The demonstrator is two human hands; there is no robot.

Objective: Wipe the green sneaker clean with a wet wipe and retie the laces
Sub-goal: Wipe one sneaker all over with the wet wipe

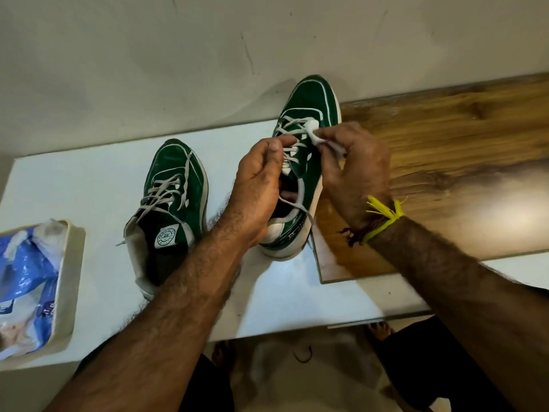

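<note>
Two green sneakers with white laces stand on the white table (89,185). The right sneaker (309,99) is held between my hands, toe pointing away. My left hand (258,179) curls over its tongue and collar and pinches a white lace. My right hand (356,165) pinches a crumpled white wet wipe (315,130) against the laces on the sneaker's right side. A loose lace end hangs over the heel. The left sneaker (172,185) sits untouched beside my left forearm, its laces loose.
A blue wet wipe pack (23,278) lies in a cream tray (71,263) at the table's left edge. A wooden board (445,162) covers the table's right part. A plain wall rises behind. Bare feet show on the floor below the front edge.
</note>
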